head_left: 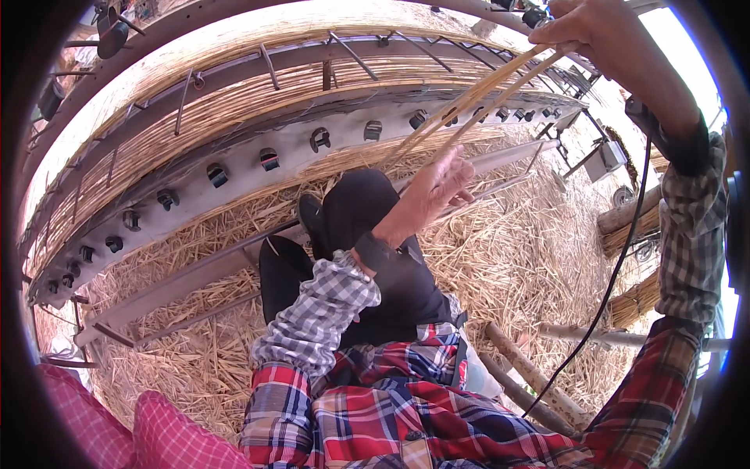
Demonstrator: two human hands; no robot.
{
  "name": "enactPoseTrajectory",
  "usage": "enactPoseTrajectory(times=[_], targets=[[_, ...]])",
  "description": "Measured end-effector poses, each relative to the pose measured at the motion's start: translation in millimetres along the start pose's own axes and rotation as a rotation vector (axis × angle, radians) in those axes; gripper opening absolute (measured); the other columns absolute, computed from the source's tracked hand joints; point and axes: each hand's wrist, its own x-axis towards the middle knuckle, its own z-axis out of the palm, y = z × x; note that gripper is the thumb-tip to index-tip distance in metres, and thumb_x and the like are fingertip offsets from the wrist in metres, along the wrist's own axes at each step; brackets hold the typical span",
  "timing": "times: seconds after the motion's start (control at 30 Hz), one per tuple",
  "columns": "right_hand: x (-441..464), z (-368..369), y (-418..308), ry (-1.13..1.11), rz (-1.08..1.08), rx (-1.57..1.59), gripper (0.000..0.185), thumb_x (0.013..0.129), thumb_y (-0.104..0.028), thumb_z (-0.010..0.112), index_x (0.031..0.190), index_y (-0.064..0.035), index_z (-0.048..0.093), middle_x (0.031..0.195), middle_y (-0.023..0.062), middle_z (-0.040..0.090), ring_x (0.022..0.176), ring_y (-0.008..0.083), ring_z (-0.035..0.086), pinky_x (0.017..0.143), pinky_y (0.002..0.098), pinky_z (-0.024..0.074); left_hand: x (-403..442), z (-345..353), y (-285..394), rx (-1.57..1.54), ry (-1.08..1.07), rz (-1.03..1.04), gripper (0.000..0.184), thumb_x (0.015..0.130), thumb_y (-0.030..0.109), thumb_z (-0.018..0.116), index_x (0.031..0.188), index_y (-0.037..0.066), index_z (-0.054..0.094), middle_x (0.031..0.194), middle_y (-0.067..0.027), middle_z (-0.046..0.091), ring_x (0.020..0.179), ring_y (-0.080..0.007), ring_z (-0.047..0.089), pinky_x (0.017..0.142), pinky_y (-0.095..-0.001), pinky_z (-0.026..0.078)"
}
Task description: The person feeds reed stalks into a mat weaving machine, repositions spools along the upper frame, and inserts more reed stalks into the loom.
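My right hand (586,27) is raised at the upper right, its fingers closed on a few long reed stalks (488,84). The stalks slant down to the left toward the reed mat. Near their lower part is my left hand (441,181), its fingers loosely bent and apart; whether it touches the stalks is hard to make out. Beyond my knees, the reed mat (226,102) lies along a curved-looking metal frame. A pale rail (297,156) with several black clip-like pieces (269,159) runs along its near side.
Loose straw (500,266) covers the ground. A lower metal bar (180,293) crosses near my feet. Wooden poles (539,375) lie at my right, and a black cable (617,273) hangs by my right arm. Pink checked cloth (172,438) shows at lower left.
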Motion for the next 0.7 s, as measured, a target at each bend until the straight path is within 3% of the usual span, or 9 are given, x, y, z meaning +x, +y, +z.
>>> enactPoseTrajectory(times=[0.03, 0.27, 0.33, 0.4, 0.43, 0.47, 0.53, 0.67, 0.7], targets=[[4.4, -4.5, -1.1, 0.09, 0.002, 0.105, 0.021, 0.071, -0.009, 0.059, 0.085, -0.0175, 0.073, 0.07, 0.0014, 0.064, 0.068, 0.0212, 0.064, 0.064, 0.0337, 0.0496, 2.3, -1.3, 5.0, 0.001, -0.025, 0.012, 0.098, 0.089, 0.06, 0.051, 0.144, -0.011, 0.011, 0.132, -0.0245, 0.045, 0.093, -0.0204, 0.064, 0.076, -0.0263, 0.053], [19.7, 17.2, 30.4, 0.012, 0.078, 0.11, 0.018, 0.075, -0.016, 0.061, 0.088, -0.0132, 0.073, 0.073, 0.0091, 0.065, 0.067, 0.0265, 0.063, 0.063, 0.0371, 0.0488, 19.4, -5.0, 14.4, -0.173, 0.102, 0.063, 0.102, 0.087, 0.067, 0.045, 0.145, -0.008, 0.006, 0.134, -0.024, 0.041, 0.1, -0.0242, 0.062, 0.079, -0.0304, 0.054], [25.1, 18.5, 32.3, 0.057, 0.046, 0.114, 0.017, 0.075, -0.019, 0.063, 0.088, -0.0134, 0.073, 0.073, 0.009, 0.065, 0.067, 0.0256, 0.063, 0.062, 0.0361, 0.0485, 26.4, -13.4, 14.9, -0.34, 0.188, 0.086, 0.101, 0.087, 0.071, 0.038, 0.144, -0.007, 0.009, 0.131, -0.0231, 0.043, 0.101, -0.026, 0.061, 0.082, -0.0324, 0.053], [30.4, 14.7, 33.8, -0.134, 0.199, 0.193, 0.017, 0.078, -0.021, 0.064, 0.09, -0.0126, 0.073, 0.075, 0.0081, 0.066, 0.067, 0.0249, 0.062, 0.062, 0.0353, 0.0484, 28.3, -21.9, 18.1, -0.354, 0.236, 0.106, 0.1, 0.086, 0.072, 0.034, 0.143, -0.007, 0.012, 0.13, -0.0228, 0.045, 0.103, -0.0268, 0.061, 0.085, -0.0335, 0.052], [31.4, 13.5, 32.3, -0.168, 0.189, 0.067, 0.018, 0.08, -0.023, 0.065, 0.092, -0.0129, 0.073, 0.076, 0.0075, 0.066, 0.066, 0.0243, 0.062, 0.06, 0.0349, 0.0479, 27.7, -25.4, 20.0, -0.453, 0.234, 0.129, 0.098, 0.086, 0.072, 0.034, 0.142, -0.006, 0.013, 0.129, -0.023, 0.046, 0.103, -0.0275, 0.061, 0.085, -0.0341, 0.053], [30.1, 9.3, 31.3, -0.162, 0.185, 0.059, 0.018, 0.08, -0.023, 0.065, 0.092, -0.0129, 0.073, 0.076, 0.0075, 0.066, 0.066, 0.0243, 0.062, 0.06, 0.0349, 0.0479, 26.9, -27.9, 21.1, -0.553, 0.231, 0.151, 0.097, 0.087, 0.072, 0.033, 0.141, -0.006, 0.014, 0.128, -0.0231, 0.046, 0.104, -0.0282, 0.061, 0.085, -0.0347, 0.053], [27.0, -0.7, 21.1, 0.106, 0.01, 0.145, 0.016, 0.082, -0.024, 0.065, 0.091, -0.0151, 0.074, 0.075, 0.0063, 0.067, 0.064, 0.0243, 0.062, 0.058, 0.0354, 0.0477, 18.0, -24.0, 28.7, -0.614, 0.253, 0.148, 0.092, 0.087, 0.071, 0.033, 0.137, -0.006, 0.022, 0.127, -0.0236, 0.047, 0.106, -0.0301, 0.06, 0.086, -0.036, 0.053], [34.1, -40.3, 9.2, -0.01, 0.028, 0.231, 0.019, 0.079, -0.021, 0.068, 0.096, -0.0139, 0.073, 0.081, 0.0063, 0.067, 0.069, 0.0239, 0.063, 0.059, 0.0357, 0.0487, -3.4, -15.2, 50.5, -0.678, 0.296, 0.2, 0.082, 0.089, 0.068, 0.035, 0.132, -0.001, 0.031, 0.129, -0.0231, 0.046, 0.109, -0.0322, 0.059, 0.087, -0.0371, 0.053], [32.2, -48.4, 7.5, 0.04, -0.076, 0.132, 0.017, 0.081, -0.015, 0.068, 0.097, -0.0086, 0.07, 0.08, 0.0064, 0.067, 0.07, 0.0205, 0.065, 0.058, 0.0322, 0.0485, -8.6, -13.1, 58.1, -0.641, 0.295, 0.277, 0.08, 0.089, 0.068, 0.034, 0.133, 0.0, 0.031, 0.129, -0.0221, 0.046, 0.11, -0.0323, 0.058, 0.088, -0.0368, 0.052]])
